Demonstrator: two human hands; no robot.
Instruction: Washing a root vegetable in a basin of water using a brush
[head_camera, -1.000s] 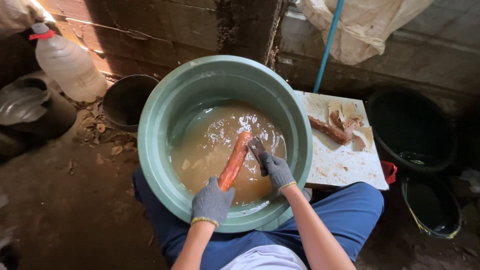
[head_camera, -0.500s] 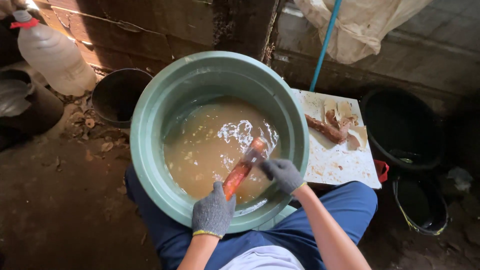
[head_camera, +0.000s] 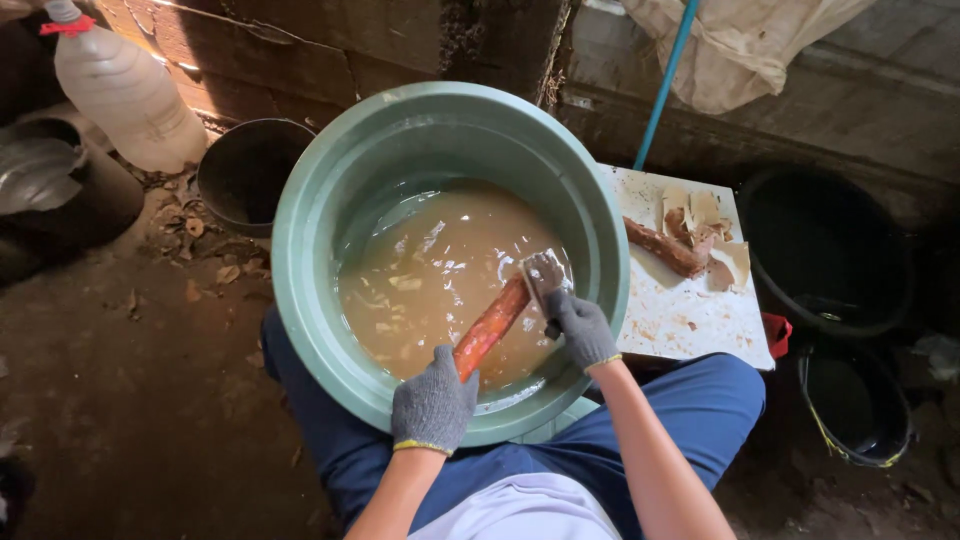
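A bare dirt floor (head_camera: 120, 400) strewn with dry scraps runs up to a rough brick and timber wall, and the person sits low with a large round green plastic basin (head_camera: 330, 160) between blue-trousered knees. The basin holds murky brown water with pale flecks afloat. The left hand (head_camera: 434, 405), in a grey knitted glove with a yellow cuff, has its fingers clenched round the near end of a long orange-red root (head_camera: 492, 322), which slants up out of the water toward the far right. The right hand (head_camera: 580, 328), gloved alike, grasps a small flat-bladed scraper (head_camera: 545, 272) whose blade lies against the root's upper end.

Judging by this, the step in hand is scraping the root's skin off over the water. The next stroke seems to call for a firm left grip and the blade kept flat on the skin.

To the right a white board (head_camera: 690, 325) carries a brown root (head_camera: 662, 248) and peelings. Black buckets (head_camera: 830, 250) stand beyond; a clear plastic bottle (head_camera: 125, 95) stands at far left.
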